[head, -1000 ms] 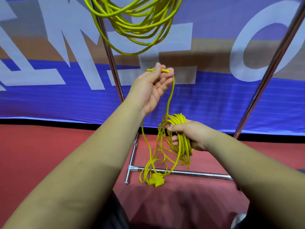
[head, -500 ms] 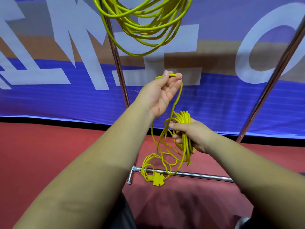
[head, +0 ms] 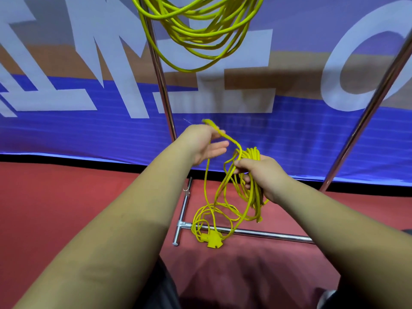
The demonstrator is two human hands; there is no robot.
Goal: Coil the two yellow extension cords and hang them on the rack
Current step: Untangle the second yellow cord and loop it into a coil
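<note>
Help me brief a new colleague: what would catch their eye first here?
Bright yellow against the blue banner: one hanging coil at the top, beside a pole of the rack. Mid-frame, the right hand grips loops of the second cord while the left hand pinches a strand; its plug block lies on the red floor by the rack's base.

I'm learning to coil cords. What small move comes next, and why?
Probably swing the left hand across and lay its loop onto the coil in the right hand: the loop is raised beside the coil, and loose cord lies on the floor.
</note>
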